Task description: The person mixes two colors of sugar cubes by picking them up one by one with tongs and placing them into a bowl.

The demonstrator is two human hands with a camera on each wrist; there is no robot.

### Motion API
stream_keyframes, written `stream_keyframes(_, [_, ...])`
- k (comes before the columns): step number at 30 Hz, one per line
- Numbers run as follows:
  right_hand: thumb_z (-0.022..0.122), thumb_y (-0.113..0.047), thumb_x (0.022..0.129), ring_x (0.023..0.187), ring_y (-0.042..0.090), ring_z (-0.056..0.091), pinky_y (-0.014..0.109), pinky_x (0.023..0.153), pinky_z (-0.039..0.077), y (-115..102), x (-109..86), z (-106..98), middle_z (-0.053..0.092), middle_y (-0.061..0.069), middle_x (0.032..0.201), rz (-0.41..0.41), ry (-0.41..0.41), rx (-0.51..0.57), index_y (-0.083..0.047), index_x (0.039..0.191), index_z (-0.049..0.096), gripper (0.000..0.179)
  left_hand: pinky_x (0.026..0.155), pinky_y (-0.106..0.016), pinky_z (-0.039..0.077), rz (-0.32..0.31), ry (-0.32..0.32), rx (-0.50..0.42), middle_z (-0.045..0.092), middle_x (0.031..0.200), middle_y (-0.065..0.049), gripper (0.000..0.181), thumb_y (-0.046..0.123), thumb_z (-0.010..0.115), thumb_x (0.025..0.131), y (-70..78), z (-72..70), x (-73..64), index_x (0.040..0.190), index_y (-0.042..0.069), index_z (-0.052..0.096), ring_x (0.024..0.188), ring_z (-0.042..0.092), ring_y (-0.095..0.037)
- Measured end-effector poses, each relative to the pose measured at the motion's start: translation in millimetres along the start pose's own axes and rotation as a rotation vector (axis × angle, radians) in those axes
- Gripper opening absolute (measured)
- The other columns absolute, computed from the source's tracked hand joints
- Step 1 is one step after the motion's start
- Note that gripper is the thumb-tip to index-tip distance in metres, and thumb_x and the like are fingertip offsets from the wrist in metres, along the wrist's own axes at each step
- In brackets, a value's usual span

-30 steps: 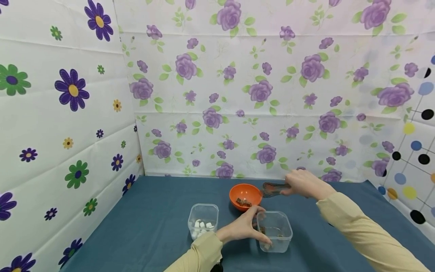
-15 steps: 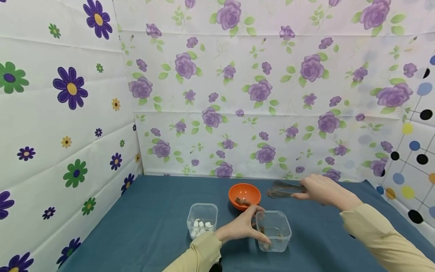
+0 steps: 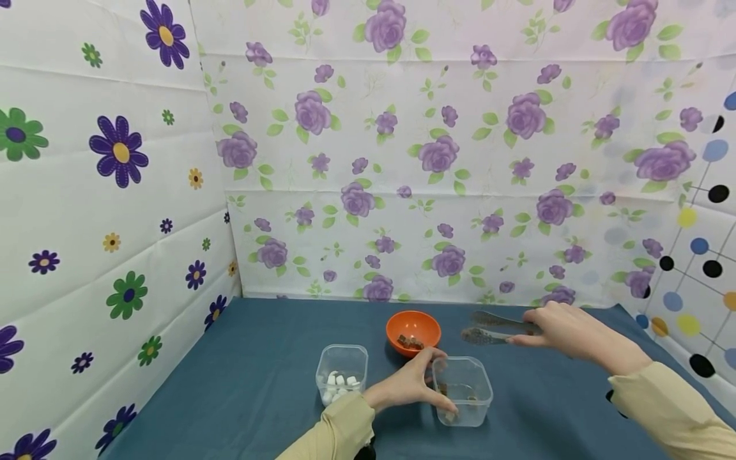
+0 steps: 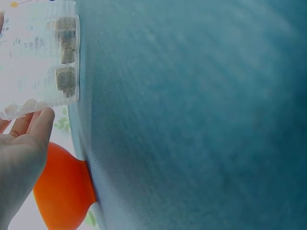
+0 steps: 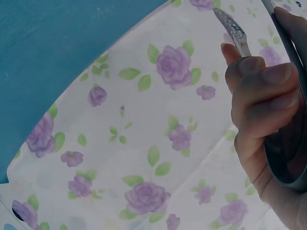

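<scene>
My left hand grips a clear plastic container from its left side, thumb in front and fingers behind. A few brown chunks lie on its bottom in the left wrist view. In my right hand are metal tongs, held above the table right of the bowl. Their two arms stand apart, with nothing visible between the tips; in the right wrist view, fingers wrap the tongs. Behind the left hand stands an orange bowl with brown chunks inside.
A second clear container holding several white pieces stands to the left, partly behind the left sleeve. Blue cloth covers the table. Flower-patterned sheets hang at the back and left, a dotted one at right.
My right hand has drawn the tongs away from the orange bowl, to the right and slightly nearer. The tongs' arms have spread. My left hand and the container have stayed in place.
</scene>
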State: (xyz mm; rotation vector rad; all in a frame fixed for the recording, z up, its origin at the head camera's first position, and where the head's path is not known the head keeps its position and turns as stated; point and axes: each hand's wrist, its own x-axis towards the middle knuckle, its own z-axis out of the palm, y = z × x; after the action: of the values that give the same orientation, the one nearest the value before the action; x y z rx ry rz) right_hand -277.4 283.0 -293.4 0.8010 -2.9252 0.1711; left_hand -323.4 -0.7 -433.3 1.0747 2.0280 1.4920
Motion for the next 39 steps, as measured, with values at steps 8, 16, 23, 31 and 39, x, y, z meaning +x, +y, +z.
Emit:
stream_keyframes(8, [0.058,-0.051,0.082,0.040,0.000,0.038,0.022,0.041,0.031,-13.1,-1.6,-7.2,0.043,-0.015,0.053,-0.103,-0.001,-0.004,-0.009,0.084,0.068,0.043,0.089,-0.025,0.038,0.001,0.004,0.000,0.031,0.135,-0.003,0.064,0.016,0.071,0.080,0.0,-0.6,0.0,0.131,0.015,0.033,0.120,0.035,-0.011])
stream_keyframes(16, [0.062,-0.046,0.082,0.041,0.000,0.019,0.020,0.041,0.019,-25.3,1.4,-2.1,0.028,-0.014,0.049,-0.201,-0.007,-0.054,-0.025,0.059,0.051,0.032,0.089,-0.025,0.038,0.006,0.006,0.011,0.031,0.136,-0.005,0.065,0.016,0.071,0.080,0.0,-0.6,0.5,0.132,0.014,0.032,0.119,0.036,-0.009])
stream_keyframes(23, [0.065,-0.044,0.079,0.041,0.001,0.019,0.021,0.041,0.018,-32.2,9.2,9.9,0.026,-0.014,0.049,-0.235,-0.040,-0.085,-0.025,0.055,0.048,0.036,0.089,-0.027,0.038,-0.005,0.012,0.015,0.032,0.134,-0.004,0.067,0.015,0.071,0.080,0.0,-0.1,1.2,0.133,0.009,0.031,0.118,0.037,-0.012])
stream_keyframes(31, [0.071,-0.041,0.074,0.040,0.002,0.024,0.021,0.039,0.020,-36.7,20.0,30.5,0.028,-0.012,0.049,-0.303,0.010,-0.180,-0.023,0.052,0.049,0.036,0.088,-0.027,0.039,-0.004,0.015,0.011,0.034,0.130,0.005,0.065,0.015,0.071,0.079,-0.6,-0.2,0.3,0.131,0.012,0.033,0.117,0.037,-0.010])
stream_keyframes(39, [0.074,-0.039,0.071,0.036,0.003,0.026,0.021,0.036,0.022,-41.2,26.2,44.0,0.029,-0.012,0.045,-0.308,0.033,-0.244,-0.021,0.050,0.046,0.040,0.087,-0.027,0.039,0.001,0.009,0.030,0.033,0.131,0.005,0.065,0.019,0.072,0.079,-1.2,-0.5,0.3,0.131,0.016,0.033,0.115,0.038,-0.011])
